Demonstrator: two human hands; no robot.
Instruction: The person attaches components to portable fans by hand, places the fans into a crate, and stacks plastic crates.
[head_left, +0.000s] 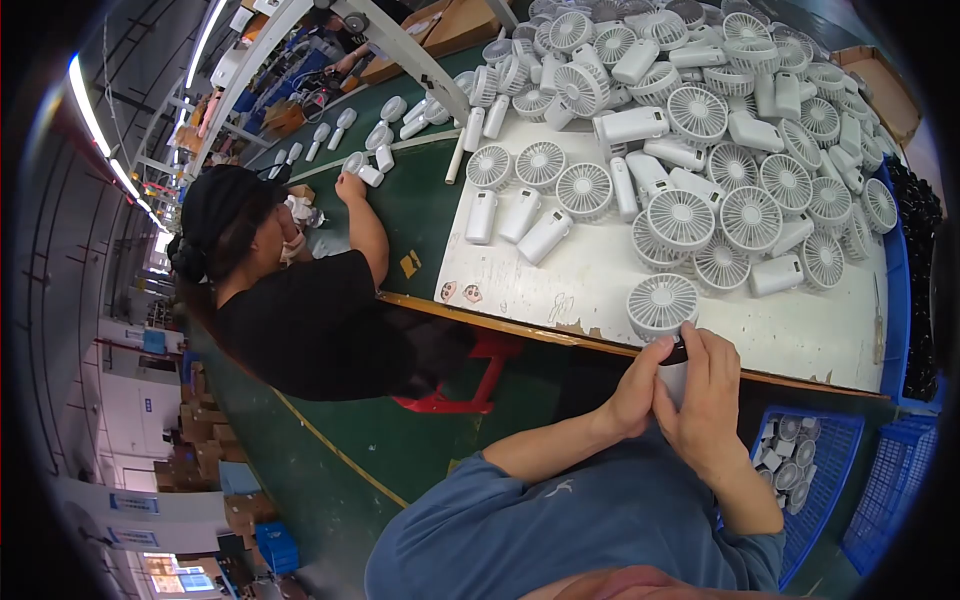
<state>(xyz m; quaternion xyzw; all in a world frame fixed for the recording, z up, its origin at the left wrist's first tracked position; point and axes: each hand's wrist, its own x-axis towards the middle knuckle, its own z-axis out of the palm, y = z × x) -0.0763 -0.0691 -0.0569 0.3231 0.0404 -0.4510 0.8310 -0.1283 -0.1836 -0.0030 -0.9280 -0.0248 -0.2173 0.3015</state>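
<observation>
A white handheld fan (663,303) is held upright near the front edge of the white table (500,290), its round grille over the edge. My left hand (640,388) and my right hand (703,395) are wrapped round its handle, with fingertips near a small dark panel just below the grille. Three fans (540,163) lie in a row at the table's left. A large heap of white fans (735,165) covers the back and right of the table, reaching close to the held fan.
At the left, a co-worker (300,310) in black sits on a red stool (485,375) at a green bench (415,210) with more fans. A blue basket (835,500) of fans stands below at the right, beside another blue crate (885,495). Black items (910,270) fill a blue bin.
</observation>
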